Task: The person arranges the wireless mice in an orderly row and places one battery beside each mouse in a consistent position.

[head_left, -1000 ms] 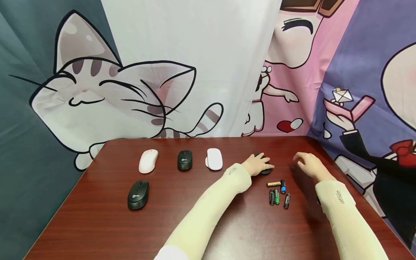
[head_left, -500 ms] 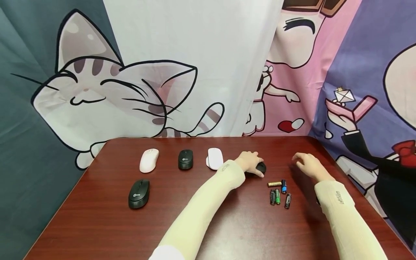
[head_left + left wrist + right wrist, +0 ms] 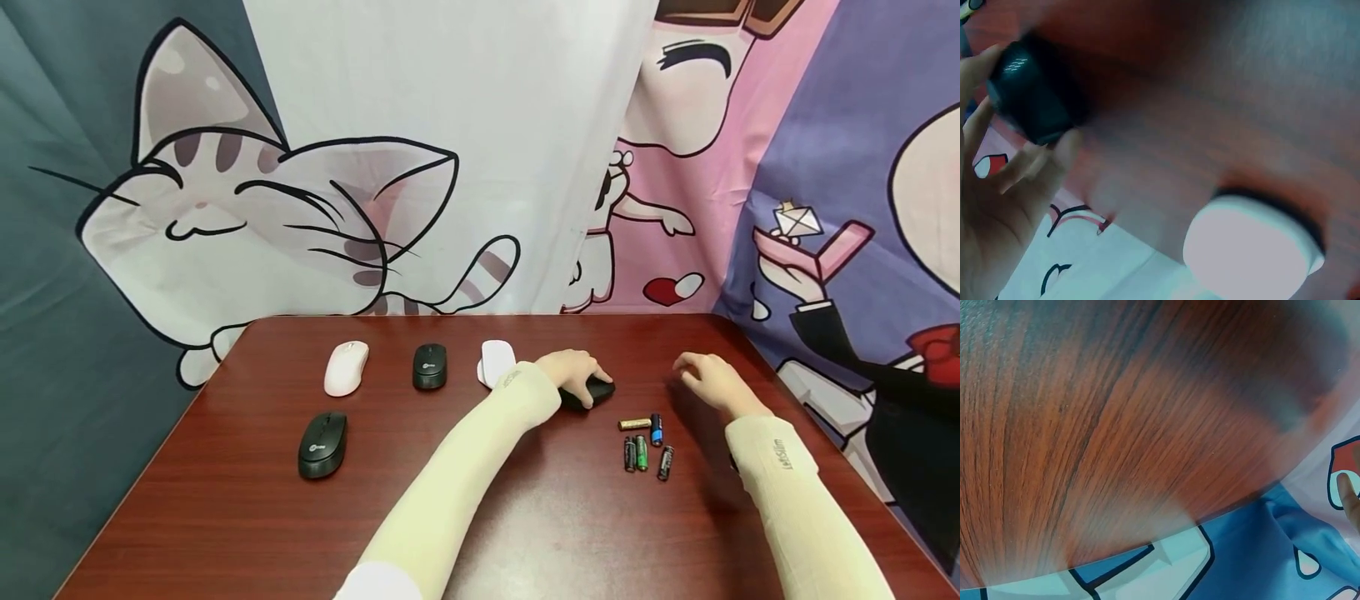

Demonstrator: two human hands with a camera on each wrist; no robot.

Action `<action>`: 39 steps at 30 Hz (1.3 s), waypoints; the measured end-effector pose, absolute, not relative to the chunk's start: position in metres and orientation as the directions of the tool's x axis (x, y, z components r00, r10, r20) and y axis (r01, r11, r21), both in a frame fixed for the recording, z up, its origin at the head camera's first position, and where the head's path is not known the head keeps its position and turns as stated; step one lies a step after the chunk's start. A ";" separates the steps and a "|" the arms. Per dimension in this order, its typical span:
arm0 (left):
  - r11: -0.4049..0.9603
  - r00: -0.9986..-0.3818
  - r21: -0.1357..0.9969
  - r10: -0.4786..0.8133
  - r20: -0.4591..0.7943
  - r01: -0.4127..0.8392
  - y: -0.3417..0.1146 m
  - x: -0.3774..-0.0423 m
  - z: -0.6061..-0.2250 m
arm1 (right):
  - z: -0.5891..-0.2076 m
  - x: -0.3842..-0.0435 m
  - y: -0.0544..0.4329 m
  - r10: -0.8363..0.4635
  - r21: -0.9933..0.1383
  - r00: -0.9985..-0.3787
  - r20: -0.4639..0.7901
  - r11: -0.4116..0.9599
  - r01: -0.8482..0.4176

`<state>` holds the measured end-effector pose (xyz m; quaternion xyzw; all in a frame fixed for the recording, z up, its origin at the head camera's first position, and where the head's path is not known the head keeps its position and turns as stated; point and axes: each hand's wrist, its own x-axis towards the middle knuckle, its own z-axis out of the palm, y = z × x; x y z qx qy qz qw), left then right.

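Observation:
My left hand (image 3: 570, 371) grips a black computer mouse (image 3: 600, 390) near the back of the table, right of the middle. In the left wrist view, fingers and thumb close around the sides of that mouse (image 3: 1035, 94). Beside the left wrist lies a white mouse (image 3: 497, 360), partly covered by the sleeve in the head view. My right hand (image 3: 712, 382) hovers over the right side of the table, fingers loosely bent and holding nothing. Between the hands, toward the front, lie several batteries (image 3: 641, 454); one is gold (image 3: 634, 424) and one black and blue (image 3: 657, 430).
On the left side of the wooden table (image 3: 225, 517) are a pinkish-white mouse (image 3: 347, 368), a small black mouse (image 3: 430, 367) and a larger black mouse (image 3: 322, 446) closer to me. A printed cloth (image 3: 420, 75) hangs behind the table's back edge.
My left hand has gone from spread fingers over the black mouse to a grip on it, and both have shifted left. The right hand stays where it was.

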<state>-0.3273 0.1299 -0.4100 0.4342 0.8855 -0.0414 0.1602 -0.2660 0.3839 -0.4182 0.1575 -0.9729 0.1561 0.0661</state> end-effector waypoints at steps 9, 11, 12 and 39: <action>0.664 -0.648 0.031 0.738 -0.186 0.747 0.125 -0.316 -0.418 | -0.419 -0.268 0.374 -0.313 -0.271 -0.935 0.164 0.898 -0.348; 0.684 -0.670 0.040 0.723 -0.167 0.729 0.121 -0.313 -0.416 | -0.419 -0.268 0.370 -0.323 -0.273 -0.932 0.166 0.893 -0.358; 0.694 -0.680 0.049 0.716 -0.161 0.719 0.118 -0.312 -0.415 | -0.419 -0.268 0.368 -0.328 -0.272 -0.930 0.168 0.891 -0.363; 0.862 -0.886 0.237 0.463 -0.012 0.447 -0.033 -0.289 -0.391 | -0.424 -0.274 0.334 -0.408 -0.293 -0.891 0.200 0.842 -0.452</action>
